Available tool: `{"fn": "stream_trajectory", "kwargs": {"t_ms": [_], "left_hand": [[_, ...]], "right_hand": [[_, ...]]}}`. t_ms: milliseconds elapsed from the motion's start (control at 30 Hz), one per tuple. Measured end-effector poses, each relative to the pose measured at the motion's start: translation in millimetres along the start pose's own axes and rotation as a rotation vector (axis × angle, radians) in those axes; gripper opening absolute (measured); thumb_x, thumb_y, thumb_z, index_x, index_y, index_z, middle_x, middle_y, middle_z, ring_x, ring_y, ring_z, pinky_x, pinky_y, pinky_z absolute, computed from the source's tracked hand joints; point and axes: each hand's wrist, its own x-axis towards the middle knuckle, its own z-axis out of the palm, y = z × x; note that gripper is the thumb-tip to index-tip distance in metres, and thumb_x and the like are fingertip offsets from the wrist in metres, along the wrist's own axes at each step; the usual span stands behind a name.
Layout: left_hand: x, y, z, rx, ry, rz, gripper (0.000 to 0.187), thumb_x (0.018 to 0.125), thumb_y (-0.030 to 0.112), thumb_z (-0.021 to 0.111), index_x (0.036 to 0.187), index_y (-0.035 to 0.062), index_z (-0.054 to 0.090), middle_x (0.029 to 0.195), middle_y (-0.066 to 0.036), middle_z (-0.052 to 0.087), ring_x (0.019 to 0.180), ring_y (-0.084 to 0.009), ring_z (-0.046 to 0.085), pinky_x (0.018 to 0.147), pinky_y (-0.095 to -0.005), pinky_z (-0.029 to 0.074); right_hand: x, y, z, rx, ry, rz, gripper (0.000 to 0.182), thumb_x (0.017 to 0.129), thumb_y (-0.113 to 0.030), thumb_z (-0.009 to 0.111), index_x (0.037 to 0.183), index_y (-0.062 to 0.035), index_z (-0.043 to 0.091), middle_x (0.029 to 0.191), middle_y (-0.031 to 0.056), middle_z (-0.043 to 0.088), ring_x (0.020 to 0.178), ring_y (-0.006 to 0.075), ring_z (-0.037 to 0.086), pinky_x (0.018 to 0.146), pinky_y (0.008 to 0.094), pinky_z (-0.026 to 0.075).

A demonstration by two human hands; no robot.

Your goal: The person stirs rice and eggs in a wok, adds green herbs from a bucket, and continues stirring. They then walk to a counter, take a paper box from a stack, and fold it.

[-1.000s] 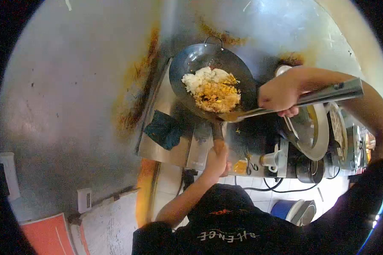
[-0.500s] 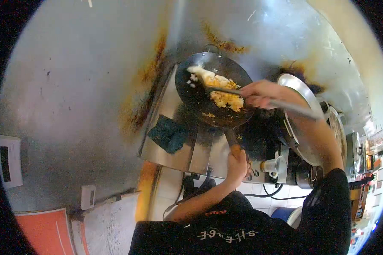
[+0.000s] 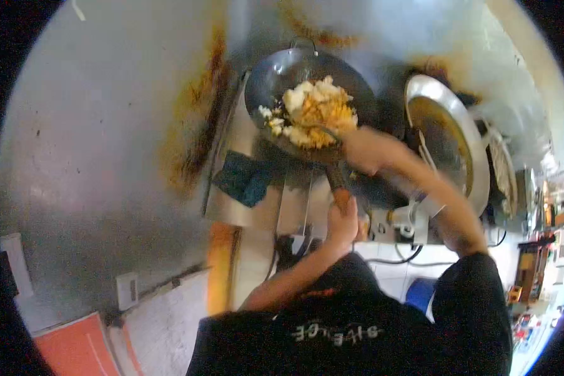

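Note:
A dark wok (image 3: 272, 78) sits on the stove and holds rice (image 3: 323, 113) with yellow, egg-like bits. My left hand (image 3: 343, 227) is closed around the wooden end of the wok's handle (image 3: 338, 182). Blurred by motion, my right hand (image 3: 371, 150) grips a long-handled metal cooking utensil (image 3: 326, 130) over the wok's near right side. The utensil's head is down in the rice, so its shape is hidden. Some white and yellow clumps (image 3: 272, 119) lie apart from the main heap, on the wok's left side.
A dark green cloth (image 3: 241, 178) lies on the steel counter left of the wok. To the right stands a wide metal pan (image 3: 427, 88), with a white cup (image 3: 404, 216) nearer me. A stained metal wall (image 3: 138, 81) rises on the left and behind.
My right hand has moved toward me and slightly left, drawing the utensil nearer the wok's handle. The rice is heaped more in the middle. The whole view has shifted slightly.

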Motion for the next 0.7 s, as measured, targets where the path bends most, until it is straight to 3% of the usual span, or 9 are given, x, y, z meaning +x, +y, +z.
{"fn": "stream_trajectory", "kwargs": {"t_ms": [33, 200, 233, 267, 367, 467, 533, 600, 700], "left_hand": [[4.0, 9.3, -0.4, 0.019, 0.015, 0.019, 0.024, 0.091, 0.031, 0.048, 0.087, 0.0077, 0.043, 0.047, -0.002, 0.044, 0.035, -0.0131, 0.045, 0.031, -0.0286, 0.034], [-15.1, 9.2, 14.6, 0.057, 0.087, 0.073, 0.017, 0.091, 0.025, 0.048, 0.091, 0.0085, 0.041, 0.049, 0.0, 0.04, 0.034, -0.0121, 0.043, 0.029, -0.0268, 0.032], [-7.9, 26.4, 10.8, 0.057, 0.069, 0.095, 0.019, 0.091, 0.026, 0.048, 0.091, 0.0083, 0.041, 0.049, 0.0, 0.041, 0.034, -0.0121, 0.043, 0.029, -0.0269, 0.032], [-0.5, 42.5, 6.3, 0.057, 0.051, 0.118, 0.021, 0.091, 0.028, 0.048, 0.09, 0.0081, 0.042, 0.049, -0.001, 0.042, 0.034, -0.0121, 0.042, 0.029, -0.0269, 0.032], [-7.5, 27.1, -3.9, -0.025, -0.015, -0.035, 0.031, 0.09, 0.038, 0.049, 0.089, 0.0074, 0.045, 0.049, -0.003, 0.047, 0.032, -0.0125, 0.041, 0.03, -0.0279, 0.032], [-8.0, 40.8, 2.2, 0.212, 0.087, 0.149, 0.038, 0.087, 0.051, 0.048, 0.091, 0.0133, 0.048, 0.059, 0.002, 0.042, 0.041, -0.0097, 0.038, 0.036, -0.0278, 0.032], [9.9, 10.0, -33.9, 0.232, 0.108, 0.003, 0.037, 0.088, 0.05, 0.047, 0.088, 0.0132, 0.048, 0.059, 0.002, 0.042, 0.042, -0.01, 0.039, 0.036, -0.0276, 0.033], [33.4, 34.0, -58.0, 0.23, -0.027, 0.0, 0.037, 0.088, 0.049, 0.047, 0.081, 0.0133, 0.047, 0.058, 0.002, 0.042, 0.042, -0.0104, 0.04, 0.037, -0.0274, 0.034], [5.1, 18.8, -10.1, 0.205, 0.13, 0.062, 0.037, 0.088, 0.044, 0.049, 0.075, 0.0105, 0.044, 0.054, 0.002, 0.041, 0.039, -0.0118, 0.041, 0.034, -0.0276, 0.034]], "right_hand": [[-47.0, -28.4, -52.8, 0.38, 0.15, 0.211, 0.02, 0.076, -0.009, 0.048, 0.08, 0.0042, 0.062, 0.059, 0.0204, 0.059, 0.055, 0.0303, 0.062, 0.053, 0.0416, 0.05], [52.5, -6.4, -1.5, 0.117, 0.604, 0.184, 0.017, 0.075, -0.006, 0.048, 0.077, 0.0023, 0.063, 0.064, 0.0246, 0.059, 0.059, 0.0311, 0.063, 0.055, 0.042, 0.05], [46.3, -27.0, 20.9, -0.496, 0.508, -0.055, 0.015, 0.073, -0.007, 0.052, 0.074, 0.0039, 0.062, 0.067, 0.0274, 0.059, 0.061, 0.0339, 0.063, 0.056, 0.0429, 0.051], [41.3, -49.8, 18.1, -0.183, 0.574, 0.123, 0.017, 0.073, -0.008, 0.053, 0.079, 0.0061, 0.061, 0.072, 0.0283, 0.059, 0.066, 0.0354, 0.063, 0.058, 0.0442, 0.051], [11.6, -83.6, 28.4, 0.222, 0.359, 0.194, 0.03, 0.075, -0.009, 0.053, 0.099, 0.0096, 0.052, 0.075, 0.0278, 0.061, 0.071, 0.038, 0.063, 0.061, 0.0458, 0.051], [17.1, -38.2, 1.2, 0.015, 0.286, 0.069, 0.025, 0.076, -0.012, 0.052, 0.089, 0.0084, 0.054, 0.068, 0.0242, 0.06, 0.063, 0.0342, 0.061, 0.056, 0.0431, 0.049], [-10.1, -17.0, -64.4, 0.226, -0.057, 0.032, 0.024, 0.076, -0.015, 0.052, 0.083, 0.0076, 0.055, 0.064, 0.0219, 0.059, 0.058, 0.0316, 0.06, 0.052, 0.0413, 0.047], [-56.7, -13.2, -113.5, 0.441, -0.161, 0.128, 0.024, 0.076, -0.017, 0.051, 0.077, 0.0068, 0.056, 0.059, 0.0195, 0.058, 0.053, 0.029, 0.059, 0.049, 0.0396, 0.046], [-19.8, 2.3, -87.5, 0.248, -0.049, 0.187, 0.029, 0.077, -0.021, 0.051, 0.067, 0.0056, 0.058, 0.052, 0.0159, 0.057, 0.045, 0.0252, 0.057, 0.043, 0.0369, 0.044]]}}
